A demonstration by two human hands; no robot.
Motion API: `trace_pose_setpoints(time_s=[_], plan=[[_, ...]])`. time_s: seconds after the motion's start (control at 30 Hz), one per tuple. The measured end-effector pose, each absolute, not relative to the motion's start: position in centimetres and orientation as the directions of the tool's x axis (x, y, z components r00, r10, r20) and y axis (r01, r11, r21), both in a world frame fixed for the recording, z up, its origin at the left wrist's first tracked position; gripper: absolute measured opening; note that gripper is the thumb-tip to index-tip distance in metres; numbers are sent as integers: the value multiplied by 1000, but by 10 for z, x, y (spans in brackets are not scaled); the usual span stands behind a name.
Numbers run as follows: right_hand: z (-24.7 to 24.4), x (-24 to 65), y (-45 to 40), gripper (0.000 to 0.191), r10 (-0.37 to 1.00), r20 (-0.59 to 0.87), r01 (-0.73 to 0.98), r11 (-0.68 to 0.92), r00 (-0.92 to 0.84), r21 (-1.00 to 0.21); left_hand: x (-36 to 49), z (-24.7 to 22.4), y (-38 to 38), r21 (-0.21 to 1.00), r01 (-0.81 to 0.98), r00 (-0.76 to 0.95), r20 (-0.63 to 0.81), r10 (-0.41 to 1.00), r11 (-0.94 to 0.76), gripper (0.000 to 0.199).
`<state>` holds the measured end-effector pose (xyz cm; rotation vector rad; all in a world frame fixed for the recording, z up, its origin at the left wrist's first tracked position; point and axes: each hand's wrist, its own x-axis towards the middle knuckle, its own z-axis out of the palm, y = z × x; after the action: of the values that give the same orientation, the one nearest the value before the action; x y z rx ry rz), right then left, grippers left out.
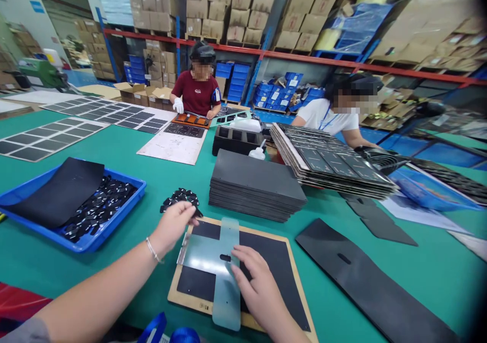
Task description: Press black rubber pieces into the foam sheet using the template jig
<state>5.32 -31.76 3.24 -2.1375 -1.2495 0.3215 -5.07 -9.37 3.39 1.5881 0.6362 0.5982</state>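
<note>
The left hand (174, 230) is pinching a black piece (198, 213) at eleven o'clock of the board (190, 301); the right hand (256, 277) is spreading loosely over the clear template (207, 256), which is lying toward nine o'clock.

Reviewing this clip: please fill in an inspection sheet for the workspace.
Surface: green tabletop.
Job's things: translucent cross-shaped template lying across a wood-edged board with black facing; pile of small black pieces beyond it.
Clutter: blue tray of black pieces, partly covered by a black sheet; stack of black panels; long slotted black panel.
Grips: left grip appears to pinch a small black piece; right grip open, fingers on the template.
Cables: nothing seen.
Surroundings: two people across the table; racks of cardboard boxes.
</note>
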Motion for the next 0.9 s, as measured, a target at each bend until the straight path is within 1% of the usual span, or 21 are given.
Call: trace_pose_setpoints(time_s=[0.07,0.1,0.17,0.27,0.33,0.43,0.57,0.67,0.73,0.8,0.83,0.87,0.9], plan=[[41,47,-307,31,822,123,575,-273,556,-771,-56,34,-131,991,-2,804,-78,590,135,25],[44,43,-301,28,820,107,510,-241,562,-826,-59,32,-147,978,-12,833,-106,544,209,24],[47,37,-291,21,820,62,405,-213,569,-889,-62,29,-168,946,-27,860,-143,490,324,25],[45,36,-284,20,804,21,335,-225,595,-915,-65,25,-179,874,-52,849,-216,482,483,23],[44,38,-284,21,787,2,306,-238,617,-922,-68,23,-178,796,-58,830,-296,472,602,20],[44,42,-289,22,777,-11,250,-215,629,-944,-70,22,-178,634,-63,826,-400,397,771,13],[46,41,-293,17,768,-13,188,-173,640,-967,-71,21,-178,406,-63,879,-410,243,912,7],[42,39,-294,15,757,-12,188,-178,654,-966,-68,22,-171,288,-46,902,-400,164,957,6],[39,39,-295,15,753,6,215,-181,658,-960,-67,24,-163,265,-76,901,-396,180,961,13],[38,38,-297,15,747,70,302,-180,661,-936,-66,27,-155,290,-103,895,-391,216,952,26],[39,38,-298,14,743,128,370,-170,657,-913,-66,29,-153,315,-102,886,-403,231,944,30],[40,38,-299,12,742,201,448,-147,639,-882,-66,30,-152,345,-88,873,-426,239,934,29],[42,37,-300,10,738,284,527,-114,612,-842,-67,31,-152,375,-62,859,-452,241,925,23]])
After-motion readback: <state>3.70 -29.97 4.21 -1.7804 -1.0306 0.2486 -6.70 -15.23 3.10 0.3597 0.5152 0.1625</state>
